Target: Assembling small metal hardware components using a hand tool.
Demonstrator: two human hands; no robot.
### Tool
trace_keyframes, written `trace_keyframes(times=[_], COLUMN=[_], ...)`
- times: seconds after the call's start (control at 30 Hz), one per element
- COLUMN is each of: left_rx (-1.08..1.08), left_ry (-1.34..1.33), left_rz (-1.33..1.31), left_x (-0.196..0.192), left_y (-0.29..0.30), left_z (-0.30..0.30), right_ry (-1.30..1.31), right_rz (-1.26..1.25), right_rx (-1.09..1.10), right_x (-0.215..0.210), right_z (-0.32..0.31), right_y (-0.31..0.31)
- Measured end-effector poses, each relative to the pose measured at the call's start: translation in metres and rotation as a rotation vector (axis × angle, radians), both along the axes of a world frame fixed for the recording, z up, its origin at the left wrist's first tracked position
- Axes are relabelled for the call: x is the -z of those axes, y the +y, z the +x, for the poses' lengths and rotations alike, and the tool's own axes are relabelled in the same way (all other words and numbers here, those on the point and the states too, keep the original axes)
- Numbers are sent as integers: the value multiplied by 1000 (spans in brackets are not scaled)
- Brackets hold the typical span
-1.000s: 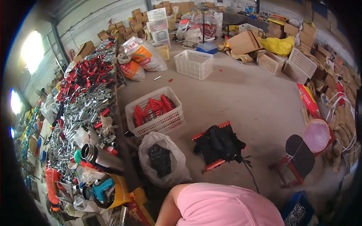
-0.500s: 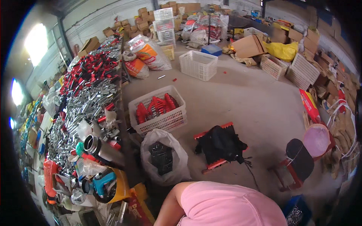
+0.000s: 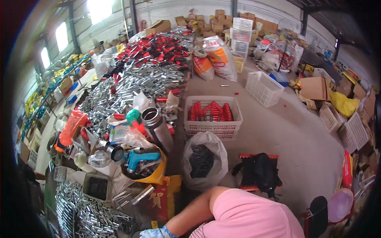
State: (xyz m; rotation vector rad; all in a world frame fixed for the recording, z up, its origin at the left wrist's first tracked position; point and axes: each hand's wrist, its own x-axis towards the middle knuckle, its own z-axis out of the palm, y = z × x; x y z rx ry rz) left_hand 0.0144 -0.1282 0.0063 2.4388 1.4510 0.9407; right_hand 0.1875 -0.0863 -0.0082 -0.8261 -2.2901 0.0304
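From the pink sleeve at the lower edge, my bent bare arm reaches left and down toward the bench. It appears to be my right arm. A blue patterned glove or cuff covers the wrist of my right hand (image 3: 158, 233), and the fingers are cut off by the lower edge. Whatever they hold is hidden. Nearest to it lies a heap of thin metal rods (image 3: 93, 214) on the bench. Beside the rods are a shiny metal tube (image 3: 143, 194) and a square dark-bottomed tin (image 3: 97, 186). My left hand is out of view.
A steel thermos (image 3: 159, 131) and a teal gun-shaped tool (image 3: 142, 159) stand behind the rods. Farther along are piled silver tubes (image 3: 131, 85) and red-handled parts (image 3: 154, 49). On the floor are a lined sack (image 3: 186, 166), a white crate (image 3: 213, 127) and a red-edged stool (image 3: 248, 174).
The view has swung left, so the bench, floor crate and sack sit farther right. The rod heap, the tin and the blue-covered wrist have come into view.
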Motion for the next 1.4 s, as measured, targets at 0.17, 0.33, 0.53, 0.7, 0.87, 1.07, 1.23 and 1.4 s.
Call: trace_keyframes(times=[0.17,0.33,0.53,0.7,0.87,1.07,1.23,1.4], left_rx=[3,-32,44,45,-50,-134,-109,-110], left_ry=[-1,-43,-91,-149,-264,-216,-243,-213], left_rz=[-27,-36,60,-25,125,218,217,240], left_x=[7,-1,6,21,19,29,30,34], left_y=[-2,-3,6,4,-2,2,7,7], left_z=[2,12,-10,-15,7,7,9,9], right_ry=[188,66,64,-7,-32,-97,-111,59], right_rz=[89,23,-241,-184,-58,-62,18,106], right_rx=[-16,-16,-120,-91,-23,-86,11,-64], right_x=[2,-6,-6,-41,-48,-10,10,40], right_z=[7,13,-4,1,3,15,18,27], right_y=[-11,-12,-4,-8,-26,-8,0,11])
